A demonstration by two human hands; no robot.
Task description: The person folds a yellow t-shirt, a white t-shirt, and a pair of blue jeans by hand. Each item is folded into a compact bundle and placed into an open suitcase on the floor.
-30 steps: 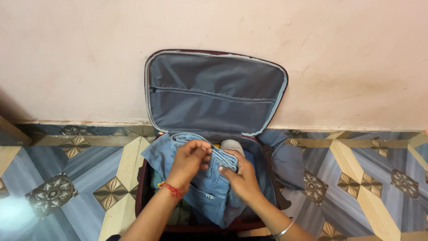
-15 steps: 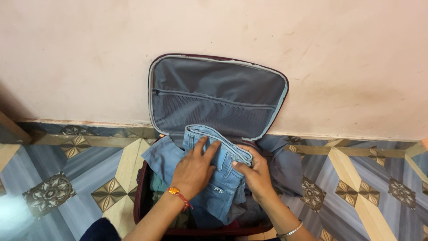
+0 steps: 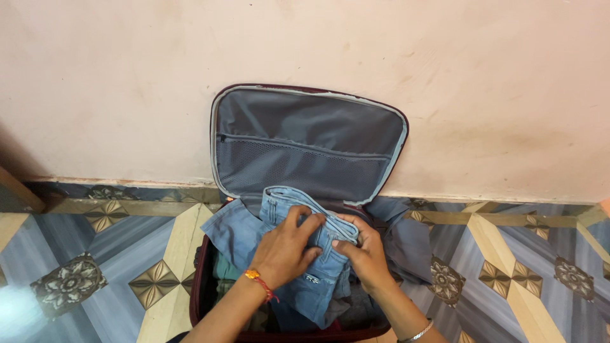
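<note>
Landmark: open maroon suitcase [image 3: 198,286] on the patterned tile floor [image 3: 95,254].

Change since half a second ago: the folded light-blue jeans [image 3: 318,279] sit at much the same spot over the suitcase's main compartment, waistband end toward the lid. The left hand's fingers, then spread flat, now curl over the fold. Judgement: the garment is being pressed and tucked into place, not lifted.

Left hand [image 3: 283,254], red thread band at the wrist: lies on top of the jeans near the suitcase's middle, grip half closed, pressing the denim rather than pinching it.

Right hand [image 3: 362,254], metal bangle at the wrist: toward the suitcase's right side, grip clenched on the waistband edge.

Beyond the hands: grey-lined lid [image 3: 305,140] with mesh pocket, propped upright against the pink wall [image 3: 445,63] behind the suitcase.
</note>
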